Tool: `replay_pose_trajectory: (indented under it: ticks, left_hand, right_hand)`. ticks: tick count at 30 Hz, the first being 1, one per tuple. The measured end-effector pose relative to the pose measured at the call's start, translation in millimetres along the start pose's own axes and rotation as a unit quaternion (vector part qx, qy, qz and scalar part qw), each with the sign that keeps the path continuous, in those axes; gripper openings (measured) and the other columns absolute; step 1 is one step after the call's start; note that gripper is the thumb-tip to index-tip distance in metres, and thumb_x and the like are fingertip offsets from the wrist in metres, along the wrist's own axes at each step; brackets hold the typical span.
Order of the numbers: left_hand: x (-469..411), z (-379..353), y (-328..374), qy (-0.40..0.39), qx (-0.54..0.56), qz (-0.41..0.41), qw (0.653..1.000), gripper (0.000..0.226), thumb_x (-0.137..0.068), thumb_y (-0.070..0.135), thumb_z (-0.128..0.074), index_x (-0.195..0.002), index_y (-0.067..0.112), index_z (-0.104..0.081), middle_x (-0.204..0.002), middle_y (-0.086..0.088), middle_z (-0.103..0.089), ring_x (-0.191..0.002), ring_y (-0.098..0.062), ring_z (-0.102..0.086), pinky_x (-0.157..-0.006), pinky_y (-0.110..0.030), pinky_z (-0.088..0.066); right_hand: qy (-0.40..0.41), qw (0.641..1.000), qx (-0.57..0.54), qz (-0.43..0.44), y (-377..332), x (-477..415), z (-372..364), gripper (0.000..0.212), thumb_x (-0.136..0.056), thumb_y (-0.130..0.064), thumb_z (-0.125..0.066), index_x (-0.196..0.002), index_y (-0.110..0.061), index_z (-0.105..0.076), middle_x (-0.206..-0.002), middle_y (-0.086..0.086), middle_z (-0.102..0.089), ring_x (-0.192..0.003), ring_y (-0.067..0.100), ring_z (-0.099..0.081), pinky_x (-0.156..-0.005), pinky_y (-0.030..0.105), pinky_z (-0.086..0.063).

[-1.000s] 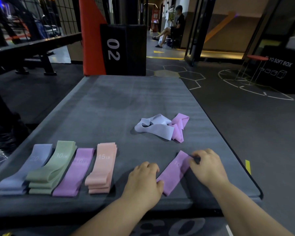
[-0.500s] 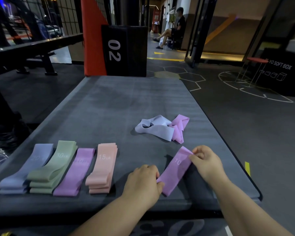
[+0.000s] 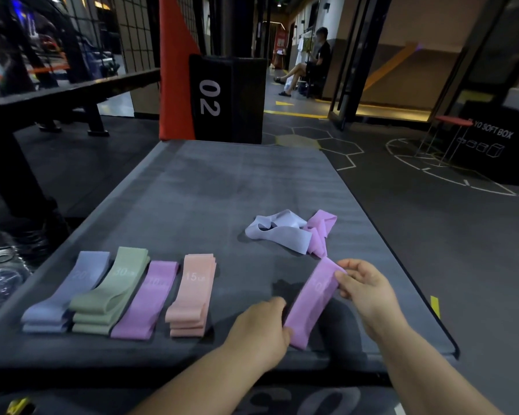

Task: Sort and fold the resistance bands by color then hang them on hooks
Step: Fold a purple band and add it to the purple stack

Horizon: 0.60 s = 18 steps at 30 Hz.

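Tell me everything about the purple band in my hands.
The purple band is a flat, wide strip of matte, stretchy-looking fabric with a faint pale number near its far end. It runs diagonally over the grey mat's near right part. The left hand grips its near end; the right hand pinches its far end.

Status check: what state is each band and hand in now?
Held purple band: flat between both hands.
Left hand: grips its near end.
Right hand: pinches its far end.
Blue stack: folded.
Green stack: folded.
Row purple band: folded.
Pink stack: folded.
Loose pale band: crumpled, unfolded.
Loose purple band: crumpled, unfolded.
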<state>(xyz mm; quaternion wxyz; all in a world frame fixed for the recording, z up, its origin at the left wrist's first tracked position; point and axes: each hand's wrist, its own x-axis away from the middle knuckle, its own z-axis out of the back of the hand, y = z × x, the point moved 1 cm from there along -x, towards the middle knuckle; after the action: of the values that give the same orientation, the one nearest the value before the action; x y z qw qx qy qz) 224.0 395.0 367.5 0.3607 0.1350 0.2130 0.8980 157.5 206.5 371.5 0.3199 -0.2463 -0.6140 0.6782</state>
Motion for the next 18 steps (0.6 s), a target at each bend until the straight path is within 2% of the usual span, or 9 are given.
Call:
replay_pose_trajectory:
  ticks: [2, 6, 10, 13, 16, 18]
  left_hand:
    - [5.1, 6.2, 1.2, -0.003, -0.001, -0.005, 1.000, 0.019, -0.093, 0.037, -0.053, -0.100, 0.020, -0.056, -0.101, 0.001, -0.058, -0.091, -0.021, -0.054, -0.073, -0.029, -0.038]
    - [17.9, 20.7, -2.9, -0.006, 0.027, -0.009, 1.000, 0.016, -0.090, 0.039, -0.054, -0.088, 0.024, -0.059, -0.101, 0.003, -0.060, -0.096, -0.020, -0.057, -0.074, -0.027, -0.039]
    - [33.9, 34.6, -12.5, -0.002, 0.064, 0.001, 0.998, 0.018, -0.089, 0.040, -0.057, -0.093, 0.024, -0.064, -0.097, 0.004, -0.065, -0.091, -0.016, -0.059, -0.071, -0.025, -0.040]
    - [47.7, 46.8, -25.8, 0.024, 0.100, 0.019, 0.995, 0.016, -0.087, 0.042, -0.061, -0.081, 0.028, -0.058, -0.083, 0.008, -0.062, -0.081, -0.014, -0.058, -0.072, -0.026, -0.043]
    - [60.1, 62.3, -44.9, 0.071, 0.117, 0.047, 0.990, 0.018, -0.087, 0.042, -0.061, -0.078, 0.028, -0.053, -0.080, 0.010, -0.058, -0.079, -0.011, -0.055, -0.072, -0.025, -0.043]
    - [68.2, 72.6, -59.8, 0.098, 0.117, 0.066, 0.986, 0.022, -0.089, 0.039, -0.058, -0.074, 0.025, -0.048, -0.077, 0.009, -0.055, -0.079, -0.013, -0.052, -0.068, -0.026, -0.040]
  right_hand:
    - [0.004, 1.000, 0.006, 0.009, -2.5, 2.4, -0.3, 0.014, -0.090, -0.003, -0.061, -0.093, -0.016, -0.064, -0.078, -0.001, -0.069, -0.068, 0.011, -0.058, -0.066, 0.025, -0.047]
    - [0.001, 1.000, 0.016, 0.016, -8.0, 11.9, -0.5, 0.015, -0.090, -0.003, -0.061, -0.093, -0.017, -0.065, -0.080, -0.001, -0.070, -0.071, 0.013, -0.059, -0.069, 0.029, -0.047]
    - [0.003, 1.000, 0.020, 0.021, -14.9, 27.4, -7.2, 0.016, -0.090, -0.003, -0.061, -0.095, -0.018, -0.066, -0.081, -0.001, -0.071, -0.070, 0.014, -0.059, -0.071, 0.031, -0.047]
    - [-0.009, 0.999, 0.035, 0.027, -28.9, 35.8, -28.5, 0.015, -0.090, -0.006, -0.062, -0.096, -0.018, -0.068, -0.083, -0.001, -0.074, -0.073, 0.015, -0.061, -0.073, 0.031, -0.048]
    - [-0.031, 0.997, 0.061, 0.039, -48.4, 36.7, -62.4, 0.014, -0.089, -0.005, -0.061, -0.092, -0.016, -0.069, -0.074, -0.003, -0.071, -0.065, 0.012, -0.060, -0.067, 0.023, -0.047]
    - [-0.048, 0.991, 0.108, 0.061, -61.9, 35.1, -90.0, 0.013, -0.089, -0.006, -0.060, -0.089, -0.015, -0.069, -0.071, -0.002, -0.068, -0.057, 0.010, -0.053, -0.054, 0.012, -0.043]
